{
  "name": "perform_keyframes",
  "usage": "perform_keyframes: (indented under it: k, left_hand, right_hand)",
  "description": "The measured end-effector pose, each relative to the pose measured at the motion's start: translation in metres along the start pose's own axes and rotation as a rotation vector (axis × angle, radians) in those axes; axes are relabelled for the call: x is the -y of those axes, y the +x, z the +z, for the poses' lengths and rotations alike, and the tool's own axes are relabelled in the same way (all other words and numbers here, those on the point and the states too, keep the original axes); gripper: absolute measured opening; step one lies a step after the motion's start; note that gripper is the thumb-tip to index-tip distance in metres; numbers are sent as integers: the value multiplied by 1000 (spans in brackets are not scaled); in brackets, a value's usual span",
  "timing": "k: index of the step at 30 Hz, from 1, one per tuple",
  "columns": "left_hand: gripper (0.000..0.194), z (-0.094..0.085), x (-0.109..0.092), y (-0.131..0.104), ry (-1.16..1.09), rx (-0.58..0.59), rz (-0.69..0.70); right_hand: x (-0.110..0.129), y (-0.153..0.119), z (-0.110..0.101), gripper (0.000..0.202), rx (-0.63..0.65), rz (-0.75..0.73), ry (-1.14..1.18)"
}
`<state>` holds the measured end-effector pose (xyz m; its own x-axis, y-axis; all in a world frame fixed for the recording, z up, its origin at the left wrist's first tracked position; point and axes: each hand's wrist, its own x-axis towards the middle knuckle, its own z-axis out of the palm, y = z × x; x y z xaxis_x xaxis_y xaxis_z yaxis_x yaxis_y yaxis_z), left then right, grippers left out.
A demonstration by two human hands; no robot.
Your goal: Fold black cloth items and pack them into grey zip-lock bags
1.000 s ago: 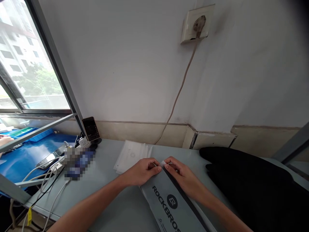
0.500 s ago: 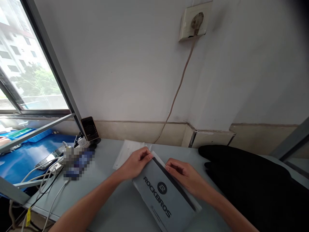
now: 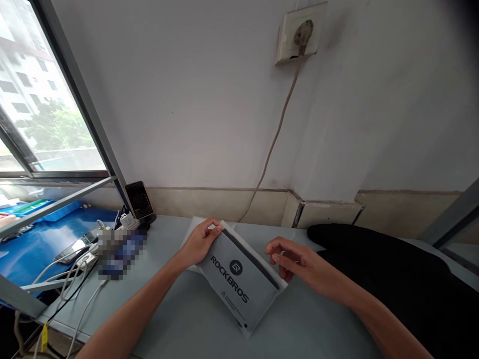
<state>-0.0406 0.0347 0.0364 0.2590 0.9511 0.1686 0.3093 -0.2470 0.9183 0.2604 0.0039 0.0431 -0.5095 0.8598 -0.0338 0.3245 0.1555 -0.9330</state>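
Observation:
My left hand (image 3: 201,244) pinches the upper left corner of a frosted plastic zip bag (image 3: 234,286), thumb in front. The bag is printed with a round logo and "ROCKBROS" in dark letters, and a dark strip runs along its upper edge. It lies tilted over the grey tabletop, and its contents cannot be made out. Beside the bag's right end hovers my right hand (image 3: 295,262), its fingers loosely curved and apart, holding nothing. Partly covered by my left hand and the bag is a clear plastic sheet or bag (image 3: 191,230).
Black cloth (image 3: 389,269) covers the right side of the grey tabletop (image 3: 179,319). At left are a phone on a stand (image 3: 139,199), a power strip with cables (image 3: 87,259) and a blurred-out item (image 3: 123,254). A cord hangs from the wall socket (image 3: 301,35).
The bag has moved up and left with my left hand, so its lower corner now shows. My right hand has let go of the upper edge and shifted right.

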Motion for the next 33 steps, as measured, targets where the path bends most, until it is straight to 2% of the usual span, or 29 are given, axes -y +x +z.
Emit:
perform_keyframes:
  k: [4,8,11,13,18,26,33]
  left_hand:
    - [46,16,-4,-9,-30,111,-45]
    - [46,21,-8,-14,-34,152,-28]
    - [47,21,-7,-15,-55,134,-15]
    - [46,20,-7,-15,-52,117,-3]
    - [47,23,-11,-19,-11,96,16]
    - [47,27,-7,-20,125,26,23]
    - [43,28,-9,-21,162,14,21]
  right_hand:
    - [2,5,16,39,122,-24,76]
    - [-3,9,25,36,133,-10,220]
    - [-6,10,27,38,127,34,350]
    - [-5,10,27,39,100,52,358]
    - [-1,11,34,45,53,38,232]
    - [-4,12,41,41,38,-17,128]
    - [-8,13,49,52,166,26,228]
